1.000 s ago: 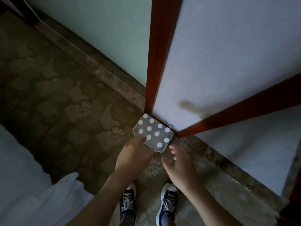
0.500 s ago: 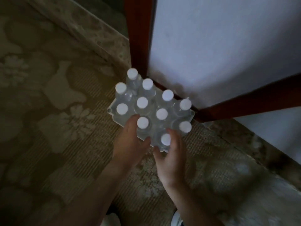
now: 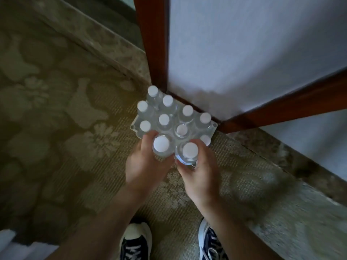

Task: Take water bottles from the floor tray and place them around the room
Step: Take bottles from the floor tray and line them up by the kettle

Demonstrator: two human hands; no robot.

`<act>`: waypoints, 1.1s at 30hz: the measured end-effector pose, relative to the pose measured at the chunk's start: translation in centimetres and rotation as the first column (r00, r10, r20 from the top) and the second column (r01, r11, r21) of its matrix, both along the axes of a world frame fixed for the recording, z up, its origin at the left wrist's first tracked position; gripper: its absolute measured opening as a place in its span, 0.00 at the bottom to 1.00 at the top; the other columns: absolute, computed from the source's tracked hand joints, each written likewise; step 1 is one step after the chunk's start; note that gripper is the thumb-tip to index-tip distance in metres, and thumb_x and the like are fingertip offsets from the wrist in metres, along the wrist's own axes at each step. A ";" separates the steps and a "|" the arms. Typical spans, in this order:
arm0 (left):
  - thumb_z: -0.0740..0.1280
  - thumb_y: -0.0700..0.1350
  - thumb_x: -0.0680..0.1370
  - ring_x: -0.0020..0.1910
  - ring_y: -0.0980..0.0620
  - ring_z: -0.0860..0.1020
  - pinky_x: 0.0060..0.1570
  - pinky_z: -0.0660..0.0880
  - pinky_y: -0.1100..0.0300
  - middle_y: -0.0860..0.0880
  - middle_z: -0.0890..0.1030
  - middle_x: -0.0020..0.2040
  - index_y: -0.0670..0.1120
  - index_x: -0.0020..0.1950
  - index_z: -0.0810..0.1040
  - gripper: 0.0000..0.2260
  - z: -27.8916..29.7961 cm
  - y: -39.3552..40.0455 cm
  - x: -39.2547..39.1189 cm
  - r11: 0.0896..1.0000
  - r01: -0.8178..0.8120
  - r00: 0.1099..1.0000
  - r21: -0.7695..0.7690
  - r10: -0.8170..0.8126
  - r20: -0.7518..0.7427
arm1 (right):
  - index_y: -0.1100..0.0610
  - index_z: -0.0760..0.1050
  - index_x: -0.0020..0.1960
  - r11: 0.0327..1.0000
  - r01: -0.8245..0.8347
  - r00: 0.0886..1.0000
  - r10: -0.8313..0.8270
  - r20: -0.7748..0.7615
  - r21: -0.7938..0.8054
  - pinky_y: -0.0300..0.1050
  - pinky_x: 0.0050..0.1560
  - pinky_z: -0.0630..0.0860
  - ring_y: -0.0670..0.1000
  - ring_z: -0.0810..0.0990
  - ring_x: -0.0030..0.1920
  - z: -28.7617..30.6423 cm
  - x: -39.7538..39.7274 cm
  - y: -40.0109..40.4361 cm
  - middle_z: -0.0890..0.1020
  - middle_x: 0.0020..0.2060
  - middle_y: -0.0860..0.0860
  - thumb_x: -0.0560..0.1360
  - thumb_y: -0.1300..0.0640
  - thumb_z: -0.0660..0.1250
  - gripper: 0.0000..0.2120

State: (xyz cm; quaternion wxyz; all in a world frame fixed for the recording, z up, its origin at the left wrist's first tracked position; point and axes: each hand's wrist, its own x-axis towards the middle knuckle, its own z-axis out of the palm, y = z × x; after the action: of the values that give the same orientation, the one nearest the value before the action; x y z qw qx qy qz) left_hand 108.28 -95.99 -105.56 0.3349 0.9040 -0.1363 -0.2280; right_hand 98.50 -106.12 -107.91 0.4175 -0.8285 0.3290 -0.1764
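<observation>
Clear plastic water bottles with white caps: left hand (image 3: 145, 164) grasps one (image 3: 161, 145), right hand (image 3: 199, 169) another (image 3: 190, 152); lift both straight up, clear of the grey floor tray (image 3: 136, 128).

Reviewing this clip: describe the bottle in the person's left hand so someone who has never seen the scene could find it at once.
Start at the red-brown wooden post where it meets the carpet; the clear tray of white-capped bottles sits at its foot. At the tray's near edge, the left hand grips the left-hand bottle. Its cap looks larger than those in the tray, and it sits left of the right hand's bottle.
</observation>
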 end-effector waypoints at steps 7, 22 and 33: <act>0.82 0.48 0.64 0.54 0.60 0.80 0.49 0.81 0.59 0.60 0.81 0.54 0.60 0.61 0.71 0.31 26.0 -0.2 4.5 0.964 0.093 0.995 -0.250 -0.080 0.064 | 0.39 0.71 0.61 0.947 -0.090 0.987 0.044 0.155 0.307 0.61 0.57 0.78 0.55 0.79 0.59 26.2 4.2 -4.3 0.80 0.57 0.50 0.68 0.43 0.76 0.24; 0.70 0.47 0.71 0.52 0.48 0.83 0.51 0.80 0.54 0.48 0.82 0.52 0.43 0.67 0.72 0.25 87.5 -2.2 5.1 0.485 0.290 0.956 -0.825 -0.190 0.225 | 0.46 0.68 0.63 0.936 -0.293 0.775 0.115 0.621 0.192 0.32 0.44 0.77 0.38 0.83 0.48 89.9 5.5 -5.9 0.82 0.49 0.41 0.76 0.64 0.69 0.21; 0.72 0.45 0.69 0.46 0.56 0.84 0.45 0.79 0.63 0.54 0.85 0.47 0.45 0.63 0.75 0.23 99.7 -4.6 0.5 0.248 0.427 0.869 -0.870 -0.380 0.318 | 0.57 0.74 0.61 0.991 0.014 0.629 -0.111 0.770 0.132 0.38 0.44 0.79 0.45 0.84 0.47 103.1 -1.7 -3.5 0.84 0.46 0.46 0.68 0.59 0.72 0.22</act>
State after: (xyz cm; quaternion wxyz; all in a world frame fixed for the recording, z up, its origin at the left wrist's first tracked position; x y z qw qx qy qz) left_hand 108.82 -100.64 -5.84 0.7073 0.4972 -0.4726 -0.1707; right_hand 96.84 -109.66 -4.80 0.5581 -0.6353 0.1559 -0.5105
